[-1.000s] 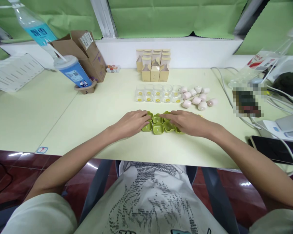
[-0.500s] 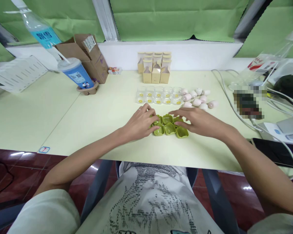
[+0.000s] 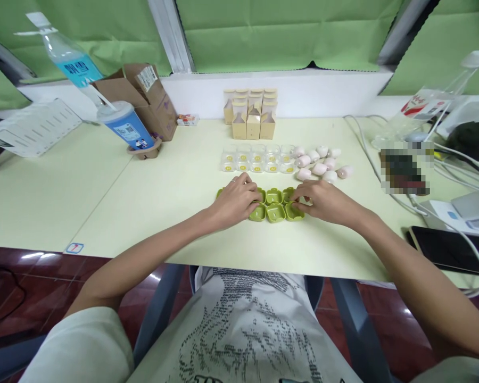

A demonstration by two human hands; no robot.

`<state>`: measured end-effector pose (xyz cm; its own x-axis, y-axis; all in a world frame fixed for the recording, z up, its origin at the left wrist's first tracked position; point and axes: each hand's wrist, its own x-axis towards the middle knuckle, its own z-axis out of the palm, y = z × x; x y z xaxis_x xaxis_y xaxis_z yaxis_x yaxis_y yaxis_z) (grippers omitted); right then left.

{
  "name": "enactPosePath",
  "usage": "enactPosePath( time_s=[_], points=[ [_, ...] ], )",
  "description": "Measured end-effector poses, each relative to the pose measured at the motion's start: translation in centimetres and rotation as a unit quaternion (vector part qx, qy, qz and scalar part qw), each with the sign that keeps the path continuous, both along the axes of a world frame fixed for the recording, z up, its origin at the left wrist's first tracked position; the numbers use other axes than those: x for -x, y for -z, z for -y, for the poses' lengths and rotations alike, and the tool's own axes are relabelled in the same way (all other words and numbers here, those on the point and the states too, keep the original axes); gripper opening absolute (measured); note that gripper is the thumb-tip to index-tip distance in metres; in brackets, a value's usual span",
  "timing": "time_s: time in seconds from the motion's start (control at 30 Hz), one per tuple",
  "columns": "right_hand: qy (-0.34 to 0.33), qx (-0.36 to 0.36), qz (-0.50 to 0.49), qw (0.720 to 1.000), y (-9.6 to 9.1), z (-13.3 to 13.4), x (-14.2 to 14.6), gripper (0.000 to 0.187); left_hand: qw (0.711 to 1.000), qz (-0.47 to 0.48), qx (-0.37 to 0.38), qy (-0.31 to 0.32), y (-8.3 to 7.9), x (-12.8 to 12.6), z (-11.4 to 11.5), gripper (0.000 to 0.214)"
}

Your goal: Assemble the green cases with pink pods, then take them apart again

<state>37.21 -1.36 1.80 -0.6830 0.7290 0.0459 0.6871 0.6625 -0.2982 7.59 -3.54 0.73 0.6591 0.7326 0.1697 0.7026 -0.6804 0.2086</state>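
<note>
Small green scalloped cups [image 3: 276,213] stand side by side in two rows, open side up, on the pale desk. My left hand [image 3: 236,202] lies across the left part of the rows, hiding some cups, its fingers bent and closed on a cup beside the thumb. At the right end, my right hand [image 3: 323,203] pinches the edge of a green cup [image 3: 294,213] between thumb and fingers. Just behind are clear cups [image 3: 257,158] with yellow marks, also in two rows. Several pale pink and white barrel-shaped pieces [image 3: 319,168] lie to their right.
Open cream boxes [image 3: 253,125] stand in rows near the wall. At the left are a cardboard box [image 3: 159,109], a blue drink cup [image 3: 130,130] and a tall bottle [image 3: 77,66]. White cables [image 3: 367,141], a clear bottle [image 3: 423,109] and a black tablet-like device [image 3: 451,247] occupy the right side.
My right fingers have drawn together at the right-end cups, which now sit straighter in line. My left fingers have curled in more, and a green cup shows beyond that hand's left side.
</note>
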Motion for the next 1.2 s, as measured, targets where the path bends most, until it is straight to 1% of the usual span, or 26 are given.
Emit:
enactPosePath(
  time_s=[0.13,0.23,0.3,0.4,0.5,0.57,0.67,0.73,0.8,0.87,0.97,1.07,1.2],
  points=[
    [0.0,-0.004,0.011,1.0,-0.1,0.5,0.4,0.02,1.0,-0.005,0.01,-0.002,0.0,-0.4,0.3,0.022],
    [-0.001,-0.013,-0.008,1.0,-0.5,0.7,0.3,0.019,1.0,0.013,0.011,0.008,-0.7,0.4,0.3,0.024],
    [-0.002,-0.028,-0.035,0.999,-0.8,0.7,0.0,0.022,0.999,0.034,-0.001,0.006,-1.4,2.1,0.3,0.029],
    [-0.014,-0.041,-0.054,0.998,-1.0,0.6,-0.3,0.025,0.998,0.051,-0.006,-0.027,-2.3,5.8,0.5,0.031],
    [-0.043,-0.045,-0.059,0.996,-0.9,0.4,0.9,0.028,0.997,0.058,0.034,-0.048,-2.3,9.0,0.7,0.028],
    [-0.066,-0.053,-0.068,0.994,-0.8,0.4,2.7,0.03,0.995,0.064,0.062,-0.046,-1.8,10.0,0.8,0.027],
    [-0.079,-0.067,-0.052,0.993,-1.0,0.5,6.3,0.03,0.993,0.07,0.081,-0.043,-1.0,9.9,0.8,0.022],
    [-0.069,-0.075,-0.01,0.995,-1.1,0.7,8.5,0.03,0.993,0.074,0.083,-0.045,-0.6,9.5,0.8,0.019],
    [-0.065,-0.073,0.027,0.995,-1.1,0.9,10.0,0.03,0.992,0.081,0.081,-0.045,-0.4,9.2,0.7,0.017],
    [-0.064,-0.069,0.027,0.995,-0.9,1.0,11.0,0.028,0.992,0.09,0.078,-0.042,-0.3,9.3,0.6,0.015],
    [-0.061,-0.079,-0.01,0.995,-0.3,0.8,11.8,0.026,0.991,0.104,0.071,-0.04,-0.1,9.6,0.5,0.012],
    [-0.076,-0.084,-0.023,0.993,0.5,0.5,12.4,0.019,0.99,0.116,0.064,-0.042,0.3,9.7,0.4,0.01],
    [-0.086,-0.067,-0.025,0.994,1.1,0.6,13.3,0.023,0.989,0.124,0.062,-0.043,0.6,9.6,0.4,0.009]
  ],
)
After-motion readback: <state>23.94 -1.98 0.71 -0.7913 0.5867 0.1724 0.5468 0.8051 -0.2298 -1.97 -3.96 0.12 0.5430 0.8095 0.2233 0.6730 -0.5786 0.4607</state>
